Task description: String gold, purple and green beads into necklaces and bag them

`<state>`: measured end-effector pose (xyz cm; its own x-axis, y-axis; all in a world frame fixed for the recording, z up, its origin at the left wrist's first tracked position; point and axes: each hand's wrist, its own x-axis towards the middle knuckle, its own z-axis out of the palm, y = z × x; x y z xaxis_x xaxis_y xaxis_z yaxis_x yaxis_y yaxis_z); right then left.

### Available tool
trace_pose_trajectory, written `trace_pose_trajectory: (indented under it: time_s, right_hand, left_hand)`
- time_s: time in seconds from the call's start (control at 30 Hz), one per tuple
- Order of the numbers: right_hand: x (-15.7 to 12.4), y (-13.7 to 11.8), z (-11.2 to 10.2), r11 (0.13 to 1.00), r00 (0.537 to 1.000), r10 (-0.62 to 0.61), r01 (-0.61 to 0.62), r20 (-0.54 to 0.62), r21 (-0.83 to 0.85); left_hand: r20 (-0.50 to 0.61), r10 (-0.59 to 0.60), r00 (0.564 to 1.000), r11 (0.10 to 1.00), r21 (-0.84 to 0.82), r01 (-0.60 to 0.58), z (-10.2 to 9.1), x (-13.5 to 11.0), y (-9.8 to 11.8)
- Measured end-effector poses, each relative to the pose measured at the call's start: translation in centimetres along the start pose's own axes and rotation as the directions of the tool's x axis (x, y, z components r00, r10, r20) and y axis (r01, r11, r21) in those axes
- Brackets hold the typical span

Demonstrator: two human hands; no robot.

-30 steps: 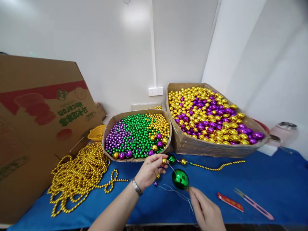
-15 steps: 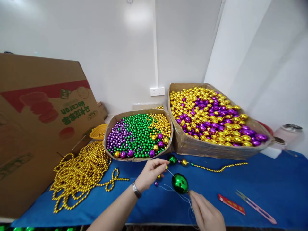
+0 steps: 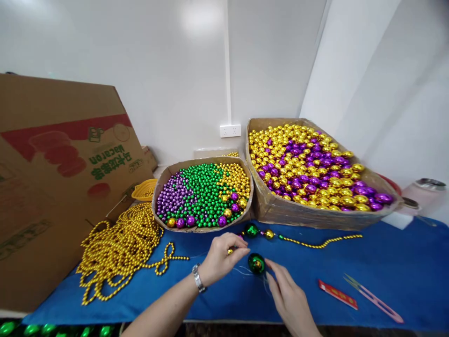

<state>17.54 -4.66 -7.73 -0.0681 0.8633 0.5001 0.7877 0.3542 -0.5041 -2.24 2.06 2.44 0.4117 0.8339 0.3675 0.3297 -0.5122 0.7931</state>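
My left hand (image 3: 221, 258) is closed in a pinch on a small gold bead and the thread beside a large green bead (image 3: 256, 263). My right hand (image 3: 287, 297) reaches in from the lower right, fingers pressed to the green bead's right side, gripping it. A beaded strand (image 3: 308, 242) with a green ball, a gold ball and small gold beads lies on the blue cloth (image 3: 386, 262) just behind my hands. Thin white thread trails under the green bead.
A box of small purple, green and gold beads (image 3: 203, 193) and a bigger box of gold and purple balls (image 3: 308, 168) stand behind. A heap of gold bead strings (image 3: 119, 248) lies left, by a leaning carton (image 3: 52, 178). A red strip (image 3: 337, 294) and pink snips (image 3: 372, 298) lie right.
The green bead has slid along the thread toward my left hand and turned end-on. My right hand has moved up and left to it. The camera tilted slightly.
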Motion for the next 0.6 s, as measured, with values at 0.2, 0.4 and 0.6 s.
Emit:
trace_pose_trajectory:
  time_s: [0.2, 0.4, 0.6]
  right_hand:
    - [4.6, -3.1, -1.9, 0.967, 0.997, -0.028, 0.010, 0.069, 0.255]
    - [5.0, -2.5, -4.0, 0.899, 0.976, 0.184, -0.216, 0.120, 0.380]
    - [4.5, -2.8, -4.8, 0.881, 0.960, 0.229, -0.275, 0.161, 0.384]
  left_hand:
    - [0.018, 0.034, 0.999, 0.993, -0.117, -0.032, -2.1, 2.8, 3.4]
    - [-0.055, -0.021, 0.998, 0.935, 0.354, 0.039, -3.4, 4.0, -1.6]
    - [0.018, -0.160, 0.987, 0.824, 0.552, 0.124, -3.5, 4.9, -7.3]
